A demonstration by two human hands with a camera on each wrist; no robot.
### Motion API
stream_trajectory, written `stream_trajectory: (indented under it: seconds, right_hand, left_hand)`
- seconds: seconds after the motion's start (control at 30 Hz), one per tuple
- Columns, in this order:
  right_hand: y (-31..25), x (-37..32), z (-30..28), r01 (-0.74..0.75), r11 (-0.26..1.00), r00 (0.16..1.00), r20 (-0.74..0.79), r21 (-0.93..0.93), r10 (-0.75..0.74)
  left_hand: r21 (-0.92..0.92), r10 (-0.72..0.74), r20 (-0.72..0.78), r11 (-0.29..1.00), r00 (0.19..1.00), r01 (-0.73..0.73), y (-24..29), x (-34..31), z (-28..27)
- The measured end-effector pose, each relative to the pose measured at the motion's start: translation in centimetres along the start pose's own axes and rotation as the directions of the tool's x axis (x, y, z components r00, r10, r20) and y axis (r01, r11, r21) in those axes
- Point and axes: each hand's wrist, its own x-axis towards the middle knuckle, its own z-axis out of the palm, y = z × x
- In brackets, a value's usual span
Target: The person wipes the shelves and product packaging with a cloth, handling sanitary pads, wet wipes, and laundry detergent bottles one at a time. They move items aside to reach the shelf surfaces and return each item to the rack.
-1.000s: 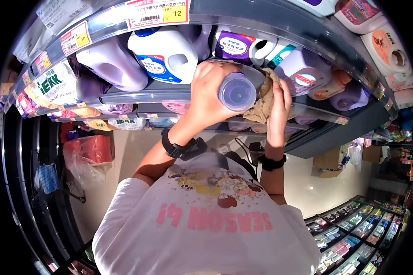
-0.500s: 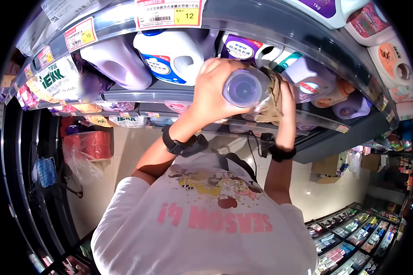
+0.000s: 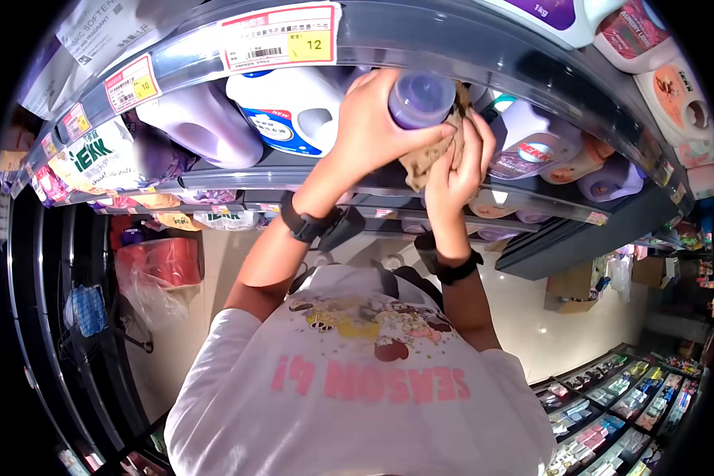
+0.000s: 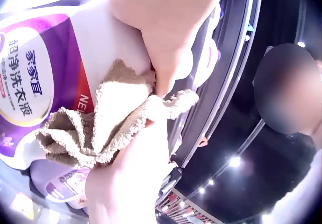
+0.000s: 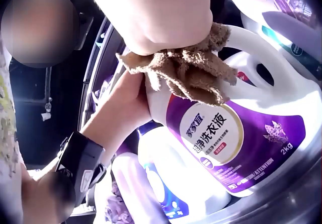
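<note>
A white laundry detergent bottle (image 5: 251,158) with a purple label and a clear purple-tinted cap (image 3: 422,99) tilts cap-first toward the person at the shelf. My left hand (image 3: 365,127) grips it around the neck, just below the cap. My right hand (image 3: 458,166) holds a crumpled brown terry cloth (image 3: 432,159) against the bottle near the cap. In the right wrist view the cloth (image 5: 188,75) bunches under the right hand (image 5: 161,22), over the bottle's shoulder and beside its handle. Left wrist view: the cloth (image 4: 115,118) overlaps the label's upper edge.
A white bottle with a blue label (image 3: 282,115) and a lilac bottle (image 3: 202,123) stand left of my hands. Another lilac bottle (image 3: 523,139) is to the right. A clear shelf lip with price tags (image 3: 280,37) runs above. A red box (image 3: 160,260) sits on the floor.
The right hand and cloth have shifted from the bottle's right side to below the cap, closer to the left hand. The cap and left hand sit slightly higher in the head view.
</note>
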Motion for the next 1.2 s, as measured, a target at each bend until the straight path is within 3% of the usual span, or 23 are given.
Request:
stream_trajectory:
  seconds: [0.17,0.27,0.33,0.47,0.5,0.53,0.6,0.63,0.73,0.8,0.83,0.9,0.97,1.0,1.1,1.13,1.2]
  right_hand:
    - [2.1,-0.4,1.7,-0.017,0.999,0.996,-0.084,-0.043,0.014]
    - [2.9,-1.9,2.1,-0.041,0.997,0.994,-0.102,-0.063,0.035]
    - [3.2,-2.4,2.0,-0.048,0.999,0.996,-0.080,-0.025,0.046]
    - [2.4,-1.0,2.5,0.142,0.990,0.986,0.084,0.003,-0.141]
    - [2.3,-0.4,2.9,0.167,0.986,0.982,0.087,-0.017,-0.165]
    - [2.3,0.2,3.3,0.193,0.981,0.978,0.088,-0.036,-0.189]
    - [2.8,0.4,3.5,0.228,0.972,0.971,0.088,-0.059,-0.223]
    - [3.6,-0.1,3.7,0.265,0.958,0.963,0.086,-0.109,-0.256]
    - [3.6,-1.4,3.2,0.280,0.949,0.957,0.121,-0.144,-0.264]
    - [4.1,-3.3,2.3,0.234,0.964,0.953,0.226,-0.126,-0.201]
    - [4.3,-4.1,1.8,0.186,0.977,0.921,0.365,-0.105,-0.136]
    - [3.9,-4.5,1.5,0.162,0.987,0.861,0.488,0.004,-0.143]
    - [3.4,-4.6,1.3,0.171,0.985,0.829,0.535,0.029,-0.159]
    - [3.3,-4.4,2.0,0.105,0.992,0.872,0.474,0.063,-0.123]
    - [1.9,-1.1,2.6,0.362,0.932,0.862,0.390,-0.028,-0.323]
    - [1.9,-0.6,2.9,0.374,0.925,0.832,0.466,-0.073,-0.299]
    - [2.0,-0.7,3.6,0.400,0.913,0.833,0.449,-0.085,-0.323]
  left_hand:
    - [0.043,-0.019,0.108,0.999,0.994,0.015,-2.1,2.4,0.2]
    - [0.141,0.089,-0.015,0.986,0.996,-0.086,-3.3,3.1,1.0]
    - [0.081,0.120,0.011,0.989,0.993,-0.121,-3.7,3.9,1.1]
    - [0.064,0.179,0.015,0.982,0.984,-0.179,-4.8,4.3,1.3]
    - [0.042,0.146,-0.034,0.989,0.989,-0.144,-4.4,3.9,1.2]
    - [0.021,0.091,0.037,0.996,0.995,-0.092,-4.7,3.5,1.0]
    - [-0.136,-0.224,0.172,0.959,0.959,0.248,-2.7,2.0,-0.4]
    - [-0.063,-0.023,0.103,0.998,0.994,0.029,-1.9,0.9,-0.8]
    - [0.049,0.062,-0.023,0.997,0.998,-0.060,-1.0,-4.4,0.7]
    - [0.165,0.097,0.043,0.981,0.994,-0.103,-1.4,-7.0,1.2]
    - [0.249,0.091,0.098,0.962,0.991,-0.113,-1.6,-8.0,1.4]
    - [0.283,0.067,0.210,0.951,0.975,-0.126,-2.1,-8.6,1.3]
    - [0.311,0.097,0.241,0.935,0.966,-0.171,-2.0,-8.3,0.7]
    - [0.310,0.102,0.242,0.934,0.965,-0.176,-1.9,-7.9,0.4]
    - [0.241,0.144,0.175,0.953,0.974,-0.184,-2.0,-7.2,0.3]
    - [0.197,0.156,0.100,0.965,0.983,-0.173,-2.5,-7.0,0.6]
    - [0.327,0.136,0.115,0.930,0.984,-0.167,-2.8,-7.0,0.5]
